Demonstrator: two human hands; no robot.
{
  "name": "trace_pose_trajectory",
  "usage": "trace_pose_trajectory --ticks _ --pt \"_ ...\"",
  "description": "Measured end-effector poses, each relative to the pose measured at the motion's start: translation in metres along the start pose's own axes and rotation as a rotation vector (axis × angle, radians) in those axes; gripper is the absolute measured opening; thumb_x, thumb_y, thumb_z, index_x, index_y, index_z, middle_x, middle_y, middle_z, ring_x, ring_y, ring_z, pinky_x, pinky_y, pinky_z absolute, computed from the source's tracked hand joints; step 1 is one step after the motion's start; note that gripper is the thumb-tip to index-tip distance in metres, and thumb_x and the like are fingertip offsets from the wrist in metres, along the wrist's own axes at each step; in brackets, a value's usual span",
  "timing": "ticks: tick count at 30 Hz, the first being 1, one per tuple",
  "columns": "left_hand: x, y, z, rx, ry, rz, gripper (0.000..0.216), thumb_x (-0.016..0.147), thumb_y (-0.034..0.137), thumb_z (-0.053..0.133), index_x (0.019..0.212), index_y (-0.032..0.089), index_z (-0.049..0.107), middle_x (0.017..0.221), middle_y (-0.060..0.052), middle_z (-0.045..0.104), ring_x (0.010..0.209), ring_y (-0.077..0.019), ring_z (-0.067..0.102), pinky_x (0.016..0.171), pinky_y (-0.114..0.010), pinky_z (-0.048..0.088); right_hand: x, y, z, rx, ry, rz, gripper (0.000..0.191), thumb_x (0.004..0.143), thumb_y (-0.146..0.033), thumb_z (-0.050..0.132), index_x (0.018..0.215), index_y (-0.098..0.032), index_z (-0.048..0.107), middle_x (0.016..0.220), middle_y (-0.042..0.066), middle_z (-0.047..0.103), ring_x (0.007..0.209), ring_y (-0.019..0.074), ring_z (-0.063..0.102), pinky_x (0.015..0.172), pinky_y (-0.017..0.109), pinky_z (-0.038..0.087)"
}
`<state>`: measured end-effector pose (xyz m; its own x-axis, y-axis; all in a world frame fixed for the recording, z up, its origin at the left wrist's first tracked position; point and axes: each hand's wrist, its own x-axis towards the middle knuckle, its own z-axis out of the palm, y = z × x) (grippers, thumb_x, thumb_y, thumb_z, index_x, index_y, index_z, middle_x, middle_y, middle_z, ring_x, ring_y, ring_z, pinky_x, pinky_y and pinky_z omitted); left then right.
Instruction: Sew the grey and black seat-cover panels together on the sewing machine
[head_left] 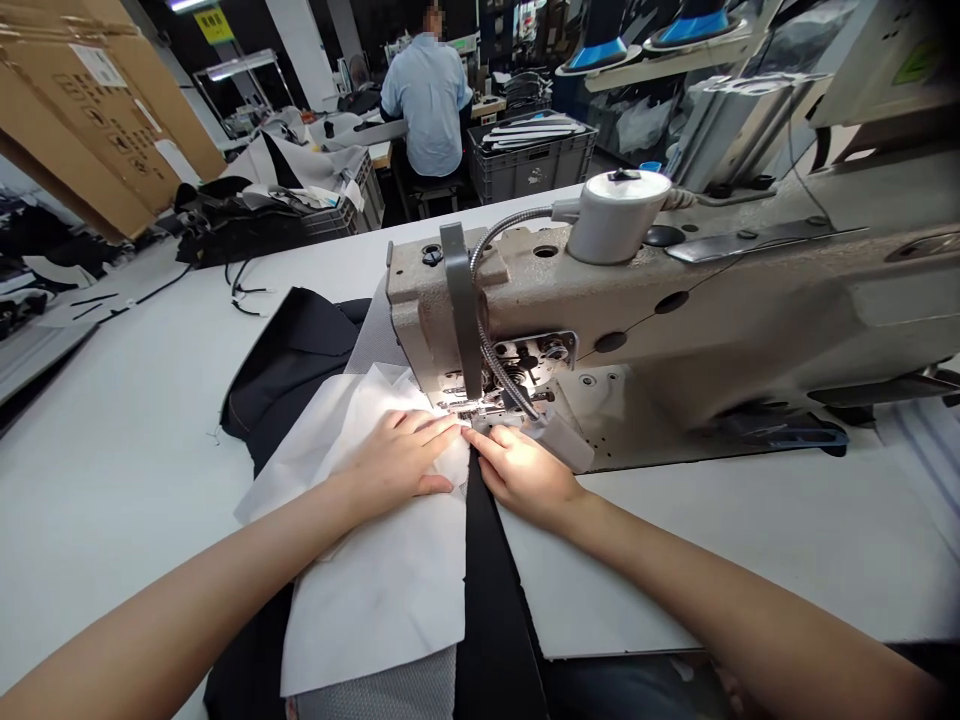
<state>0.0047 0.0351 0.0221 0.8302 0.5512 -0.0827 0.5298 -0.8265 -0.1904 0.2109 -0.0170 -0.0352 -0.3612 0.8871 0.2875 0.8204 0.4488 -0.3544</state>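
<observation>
My left hand [405,455] lies flat, fingers spread, on a white sheet of thin material [382,600] in front of the needle area of a sewing machine [517,290]. Below that sheet are a grey mesh fabric [405,690] and a black fabric [495,600]. My right hand [525,475] is at the fabric edge beside the left, its index finger stretched to the seam and the other fingers curled. Whether it pinches the edge is hidden. The machine's lamp [559,440] lights the spot near my fingertips.
Scissors with blue-edged handles [806,437] lie at the machine's base on the right. Thread cones [600,40] stand above. Cardboard boxes [112,110] are at the upper left. Behind the table [135,430], a person in a light blue shirt [427,95] sits beside a grey crate [525,172].
</observation>
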Motion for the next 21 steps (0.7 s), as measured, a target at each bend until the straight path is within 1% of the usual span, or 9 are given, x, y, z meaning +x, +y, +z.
trace_pose_trajectory --ticks 3,8,11,14,17,19,21 --pt "0.001 0.000 0.000 -0.012 -0.016 -0.010 0.061 0.086 0.060 0.051 0.134 0.021 0.046 0.139 -0.006 0.046 0.123 -0.0247 0.042 0.095 -0.036 0.034 0.004 0.001 0.002 -0.043 -0.052 -0.008 0.048 0.086 -0.014 0.042 0.133 -0.017 0.048 0.088 0.009 0.063 0.081 0.0215 0.058 0.077 0.033 0.047" --pt "-0.001 -0.001 0.003 -0.052 -0.010 -0.016 0.061 0.088 0.060 0.047 0.134 0.021 0.045 0.139 -0.007 0.046 0.125 -0.0247 0.040 0.096 -0.036 0.033 0.008 0.002 -0.001 -0.037 -0.112 -0.023 0.053 0.080 -0.012 0.047 0.133 -0.016 0.047 0.091 0.010 0.064 0.086 0.0236 0.059 0.080 0.034 0.048" --pt "0.000 -0.001 0.005 -0.081 -0.006 -0.026 0.059 0.089 0.059 0.046 0.134 0.022 0.044 0.138 -0.007 0.047 0.125 -0.0254 0.040 0.098 -0.037 0.030 0.012 0.004 -0.001 -0.082 -0.138 -0.028 0.052 0.079 -0.012 0.048 0.131 -0.015 0.049 0.092 0.011 0.065 0.085 0.0244 0.059 0.079 0.035 0.048" --pt "0.005 -0.003 0.008 -0.098 0.000 -0.056 0.057 0.089 0.057 0.047 0.133 0.021 0.045 0.135 -0.007 0.051 0.123 -0.0262 0.042 0.098 -0.038 0.029 0.011 0.011 0.003 -0.092 -0.119 -0.027 0.050 0.081 -0.012 0.048 0.130 -0.014 0.050 0.097 0.012 0.064 0.089 0.0248 0.059 0.081 0.036 0.048" --pt "0.011 -0.007 0.008 -0.119 0.006 -0.072 0.053 0.089 0.052 0.051 0.131 0.021 0.047 0.131 -0.006 0.054 0.119 -0.0261 0.044 0.097 -0.038 0.031 0.000 0.018 0.002 -0.029 -0.070 -0.059 0.044 0.087 -0.014 0.043 0.131 -0.014 0.050 0.106 0.014 0.061 0.095 0.0245 0.058 0.087 0.039 0.047" --pt "0.013 -0.006 0.004 -0.134 0.013 -0.072 0.049 0.089 0.048 0.055 0.128 0.021 0.048 0.129 -0.005 0.055 0.117 -0.0263 0.046 0.096 -0.039 0.032 -0.013 0.022 -0.008 0.042 -0.060 -0.097 0.044 0.089 -0.014 0.039 0.132 -0.017 0.050 0.114 0.013 0.058 0.101 0.0235 0.057 0.091 0.039 0.046" --pt "0.013 0.002 -0.005 -0.155 0.007 -0.101 0.039 0.089 0.042 0.056 0.120 0.019 0.052 0.124 -0.006 0.057 0.112 -0.0266 0.049 0.093 -0.039 0.036 -0.028 0.022 -0.022 0.123 -0.096 -0.135 0.046 0.088 -0.015 0.043 0.133 -0.021 0.048 0.121 0.012 0.054 0.109 0.0234 0.053 0.093 0.038 0.044"
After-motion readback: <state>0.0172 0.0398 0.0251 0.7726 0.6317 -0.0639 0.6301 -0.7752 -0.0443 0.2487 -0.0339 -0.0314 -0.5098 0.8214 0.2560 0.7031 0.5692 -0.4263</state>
